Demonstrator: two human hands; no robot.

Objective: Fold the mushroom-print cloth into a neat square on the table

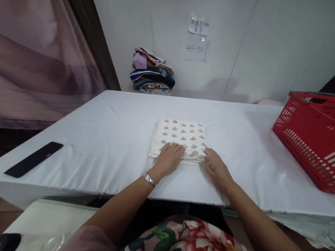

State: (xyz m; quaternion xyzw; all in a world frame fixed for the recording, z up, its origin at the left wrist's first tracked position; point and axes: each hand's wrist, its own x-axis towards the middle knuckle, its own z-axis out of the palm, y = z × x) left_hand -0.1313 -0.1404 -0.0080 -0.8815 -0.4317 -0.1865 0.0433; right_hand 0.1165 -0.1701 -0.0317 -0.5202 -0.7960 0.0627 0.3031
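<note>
The left hand (168,159), a patterned silver bracelet (149,180) at its wrist, lies with bent fingers over the near edge of the folded white cloth printed with small grey shapes (182,138). The right hand (216,167) is at the cloth's near right corner, thumb side and fingertips against the layered edge; whether it pinches any layers, I cannot tell. The left hand presses on top rather than wrapping round, its fingers close together.

The cloth sits flat in the middle of the table covered in white fabric (115,134), one green and one yellow figure showing among the grey ones. Over to the left, near the table's edge, lies a flat black rectangular object (34,159). On the right stands a red plastic basket with slotted walls (321,137), well apart from the hands. Beyond the table's far edge, there's a stack of folded multicoloured fabrics (153,72) against the pale wall (115,15), and to the right of it, higher up, a paper sign reading "45-50" (195,49).
</note>
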